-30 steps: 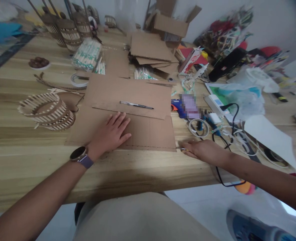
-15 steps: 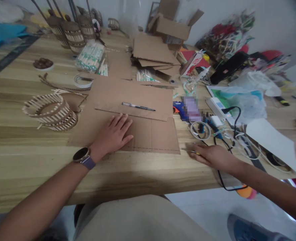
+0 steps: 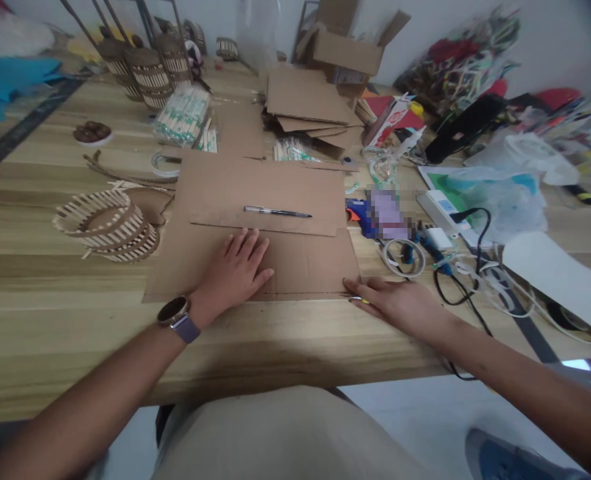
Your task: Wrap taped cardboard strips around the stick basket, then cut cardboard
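A sheet of brown cardboard (image 3: 305, 267) lies flat near the table's front, a dark line running along its front edge. My left hand (image 3: 238, 270) presses flat on it with fingers spread; a watch is on that wrist. On a second cardboard piece (image 3: 215, 187), overlapping behind, rests a black pen (image 3: 278, 211). My right hand (image 3: 390, 303) is closed at the sheet's front right corner. Its fingers grip a small yellow knife (image 3: 359, 299), mostly hidden, with the thin tip pointing left at the cardboard's edge.
A woven stick basket (image 3: 108, 227) stands at the left. Right of the cardboard are a phone (image 3: 388, 213), a tape roll (image 3: 404, 258), a power strip (image 3: 438, 210) and tangled cables. Behind lie bundled sticks (image 3: 183, 113), stacked cardboard (image 3: 305, 97) and an open box (image 3: 348, 53).
My right hand has moved left with the small knife, from beside the cardboard to its front right corner. My left hand remains flat on the sheet. The view has shifted slightly.
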Tool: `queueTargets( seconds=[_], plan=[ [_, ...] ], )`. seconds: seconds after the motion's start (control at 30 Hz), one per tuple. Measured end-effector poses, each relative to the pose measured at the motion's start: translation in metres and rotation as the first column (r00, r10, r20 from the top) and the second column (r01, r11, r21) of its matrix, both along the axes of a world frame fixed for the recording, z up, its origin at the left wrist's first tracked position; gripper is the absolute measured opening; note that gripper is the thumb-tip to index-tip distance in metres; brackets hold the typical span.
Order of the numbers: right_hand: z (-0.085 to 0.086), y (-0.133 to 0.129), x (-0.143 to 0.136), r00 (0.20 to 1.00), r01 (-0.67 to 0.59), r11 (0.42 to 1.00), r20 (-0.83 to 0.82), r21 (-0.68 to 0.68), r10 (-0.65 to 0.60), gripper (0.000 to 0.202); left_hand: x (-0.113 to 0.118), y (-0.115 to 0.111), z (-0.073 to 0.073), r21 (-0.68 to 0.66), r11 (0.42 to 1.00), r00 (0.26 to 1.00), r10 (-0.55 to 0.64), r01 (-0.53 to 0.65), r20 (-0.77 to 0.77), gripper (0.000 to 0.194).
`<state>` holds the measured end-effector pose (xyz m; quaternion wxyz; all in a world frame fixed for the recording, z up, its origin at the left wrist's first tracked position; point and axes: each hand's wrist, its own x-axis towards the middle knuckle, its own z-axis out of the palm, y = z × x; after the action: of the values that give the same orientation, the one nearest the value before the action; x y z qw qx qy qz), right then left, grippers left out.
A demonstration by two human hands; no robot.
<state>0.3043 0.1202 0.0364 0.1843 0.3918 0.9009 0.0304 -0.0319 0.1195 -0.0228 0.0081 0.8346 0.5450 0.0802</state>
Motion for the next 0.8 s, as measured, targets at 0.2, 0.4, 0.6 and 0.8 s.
queueTargets(
  seconds=[0.2,0.4,0.6,0.8],
  plan=[
    [0.007,0.009,0.006,0.999,0.034,0.998,-0.028,-0.044,-0.035,0.041,0.006,0.002,0.005,-0.133,0.991,0.997,0.024,-0.014,0.072,0.068],
    [0.019,0.011,-0.031,1.0,-0.002,0.998,0.004,-0.07,0.002,0.04,-0.052,-0.001,0.019,-0.106,0.992,0.989,-0.062,0.076,0.134,0.064],
    [0.016,0.009,-0.107,0.98,-0.183,0.971,-0.112,-0.154,0.167,0.027,-0.09,-0.021,0.004,0.035,0.998,0.998,-0.052,0.05,0.041,0.062],
    [0.015,0.006,-0.178,0.977,-0.201,0.941,-0.118,-0.27,0.175,0.026,-0.083,-0.027,-0.006,0.031,0.999,0.999,-0.021,0.023,-0.038,0.057]
  ],
)
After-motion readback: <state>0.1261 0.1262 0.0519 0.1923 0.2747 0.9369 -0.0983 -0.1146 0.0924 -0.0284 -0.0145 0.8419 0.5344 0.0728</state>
